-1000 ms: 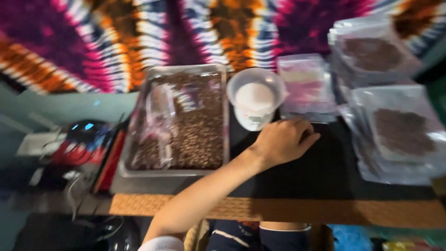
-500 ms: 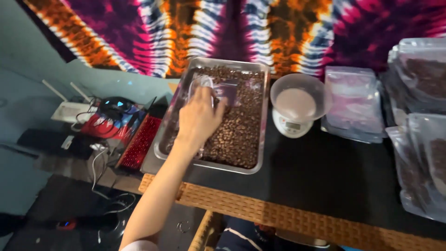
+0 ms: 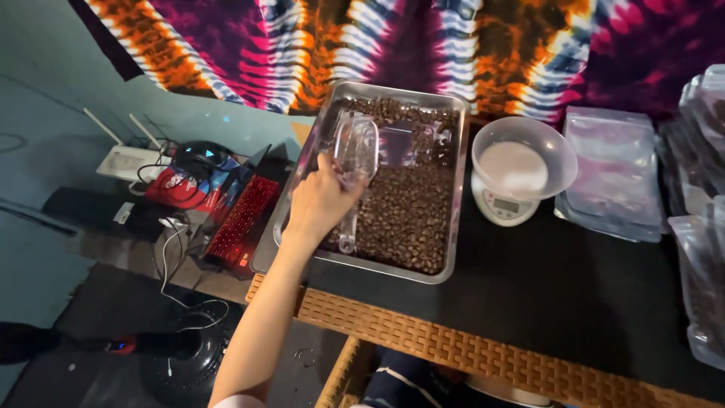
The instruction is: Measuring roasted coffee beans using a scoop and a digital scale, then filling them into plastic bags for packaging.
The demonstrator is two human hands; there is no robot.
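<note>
My left hand (image 3: pixel 321 202) reaches in from the lower left and is shut on a clear plastic scoop (image 3: pixel 356 149). The scoop is tilted over the left side of a metal tray (image 3: pixel 455 189), its handle end pointing down toward the near rim. Brown coffee beans (image 3: pixel 408 219) fill most of the tray. A clear empty pouch (image 3: pixel 408 143) lies on the beans at the far end. To the right of the tray, a clear bowl (image 3: pixel 555 162) sits on a small white kitchen scale (image 3: pixel 498 205). My right hand is out of sight.
A stack of clear pouches (image 3: pixel 612 174) lies right of the scale, and filled pouches (image 3: pixel 702 249) sit at the right edge. A laptop with a red-lit keyboard (image 3: pixel 238 219) and a white router (image 3: pixel 128 160) are at the left. The table has a wicker front edge (image 3: pixel 453 349).
My left hand moved from beside the bowl leftward to the tray and took hold of the scoop, which is now lifted off the beans. The camera swung left.
</note>
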